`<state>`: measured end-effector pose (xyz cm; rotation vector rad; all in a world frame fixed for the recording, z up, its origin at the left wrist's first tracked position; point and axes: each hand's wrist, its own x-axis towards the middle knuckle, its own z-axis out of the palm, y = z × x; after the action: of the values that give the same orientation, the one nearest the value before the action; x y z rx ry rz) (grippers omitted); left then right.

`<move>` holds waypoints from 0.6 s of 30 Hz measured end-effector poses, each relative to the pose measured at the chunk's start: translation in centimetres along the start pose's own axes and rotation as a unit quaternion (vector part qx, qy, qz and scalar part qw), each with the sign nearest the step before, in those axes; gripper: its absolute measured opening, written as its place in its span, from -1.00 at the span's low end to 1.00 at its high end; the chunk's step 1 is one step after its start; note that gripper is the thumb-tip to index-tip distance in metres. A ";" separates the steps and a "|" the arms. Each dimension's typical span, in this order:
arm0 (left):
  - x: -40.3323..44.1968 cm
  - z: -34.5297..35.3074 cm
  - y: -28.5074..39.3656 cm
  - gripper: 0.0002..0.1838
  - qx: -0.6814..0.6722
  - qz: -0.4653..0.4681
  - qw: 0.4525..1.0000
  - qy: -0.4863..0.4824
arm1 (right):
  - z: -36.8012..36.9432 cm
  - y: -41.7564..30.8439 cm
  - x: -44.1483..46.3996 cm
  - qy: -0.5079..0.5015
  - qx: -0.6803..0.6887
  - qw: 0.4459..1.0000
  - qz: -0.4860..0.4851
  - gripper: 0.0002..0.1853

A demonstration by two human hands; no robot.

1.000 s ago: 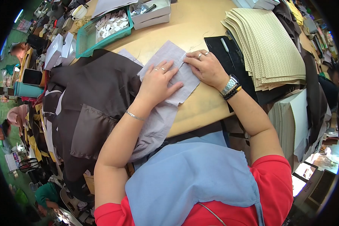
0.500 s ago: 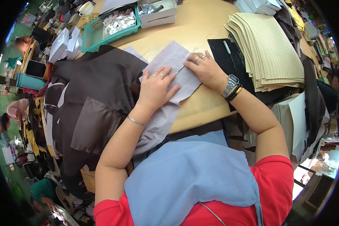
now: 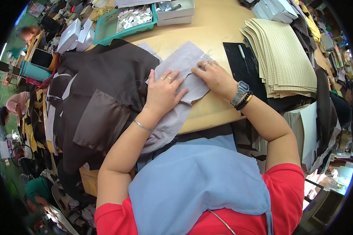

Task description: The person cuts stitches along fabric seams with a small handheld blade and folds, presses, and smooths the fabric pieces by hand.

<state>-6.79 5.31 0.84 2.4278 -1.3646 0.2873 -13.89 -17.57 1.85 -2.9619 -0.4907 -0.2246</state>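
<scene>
A light lilac-grey cloth point(image 3: 184, 58) lies on the wooden table, and its lower part hangs over the front edge. My left hand point(image 3: 163, 92) rests on the cloth's left side with its fingers spread. At the cloth's upper right, the fingers and thumb of my right hand point(image 3: 214, 76) are pinched together on a fold of it. Dark brown fabric point(image 3: 113, 70) with a shiny pocket-like patch point(image 3: 102, 119) is heaped left of my left hand. A pale-handled pointed tool point(image 3: 242, 51) lies on black material point(image 3: 233, 62) to the right.
A teal basket point(image 3: 141, 28) of small white pieces and a white box point(image 3: 174, 18) stand at the back. Stacked cream textured sheets point(image 3: 282, 58) are on the right. White boxes point(image 3: 69, 36) sit at the left. People work in the left background.
The view has shifted slightly, so the table items appear further right. My right hand has slid a little down along the cloth's edge; my left hand stays spread on it.
</scene>
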 end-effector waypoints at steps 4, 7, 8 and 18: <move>-0.4 -0.2 0.0 -0.64 0.004 -0.005 1.000 0.005 | 1.1 0.1 0.2 0.030 0.029 0.999 -0.014 -0.55; -0.7 -0.3 0.1 -0.66 0.016 -0.001 1.000 0.014 | -0.1 -1.1 0.2 0.016 0.042 0.999 -0.010 -0.34; -0.7 -0.4 0.1 -0.67 0.025 0.002 1.000 0.018 | 0.0 -1.0 0.2 0.028 0.044 0.998 -0.024 -0.28; -1.4 -0.6 0.2 -0.66 0.030 -0.011 0.999 0.031 | 0.5 -2.2 0.4 0.013 0.044 0.999 -0.026 -0.60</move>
<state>-7.72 6.56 0.91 2.4597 -1.3196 0.3990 -14.16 -15.26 1.67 -2.8591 -0.5601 -0.2406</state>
